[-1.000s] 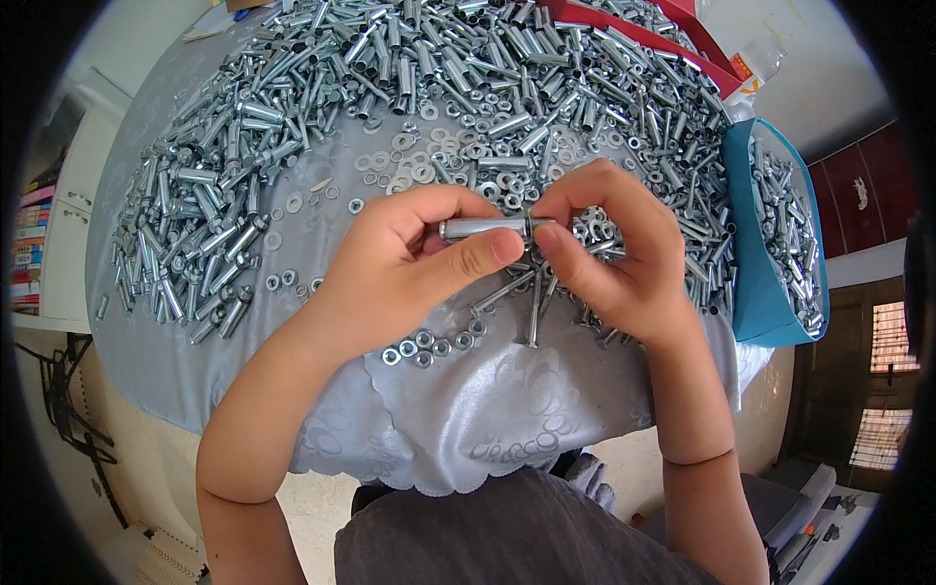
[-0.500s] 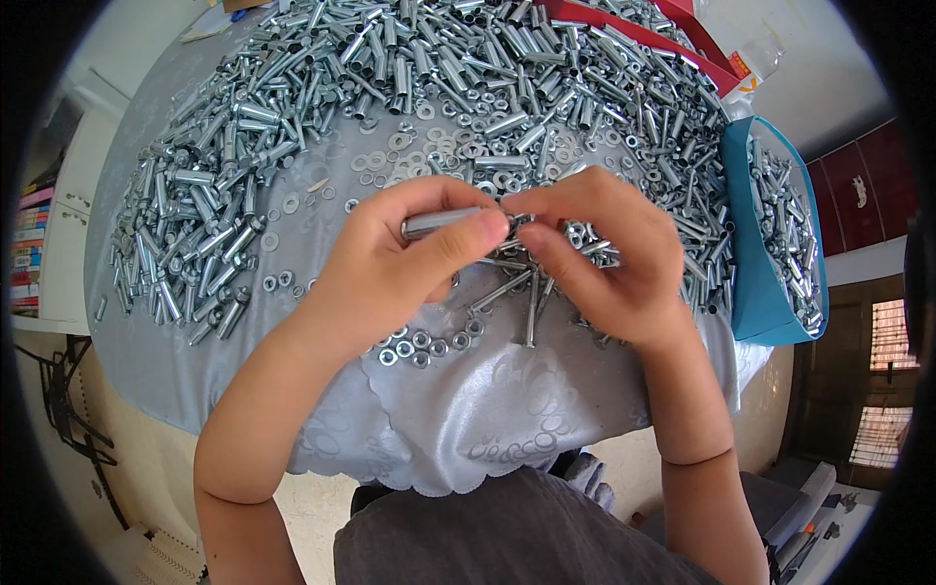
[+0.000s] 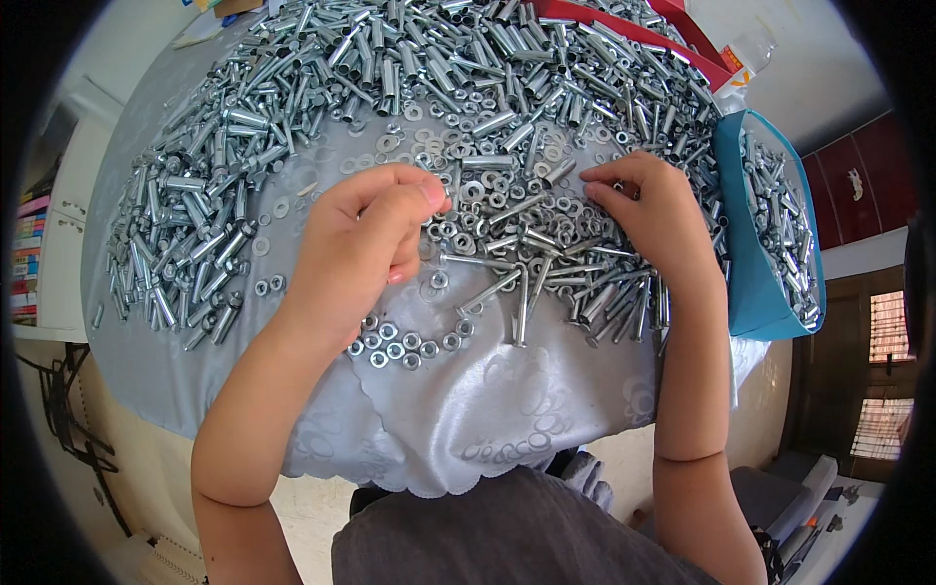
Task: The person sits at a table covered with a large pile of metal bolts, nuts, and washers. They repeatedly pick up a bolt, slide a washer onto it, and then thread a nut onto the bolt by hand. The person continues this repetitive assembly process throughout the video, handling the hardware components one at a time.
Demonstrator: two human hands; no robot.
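A grey patterned cloth (image 3: 487, 409) covers the table, heaped with silver bolts, sleeves, washers and nuts (image 3: 468, 88). My left hand (image 3: 356, 249) hovers over the near middle with its fingers curled and thumb pressed to forefinger. What it pinches is hidden. My right hand (image 3: 648, 210) rests on the pile to the right, fingertips down on loose bolts and washers, nothing visibly held. Between the hands lie several long bolts (image 3: 522, 292). A small cluster of nuts (image 3: 405, 346) sits below my left hand.
A blue bag (image 3: 756, 253) filled with metal parts hangs at the table's right edge. A red tray edge (image 3: 624, 29) lies at the back right. Bookshelves (image 3: 29, 253) stand at far left. The cloth's front edge drapes over my lap.
My hands had been joined over a short metal sleeve. They have since come apart: the right moved out right onto the pile, the left stayed curled, and the sleeve is out of sight.
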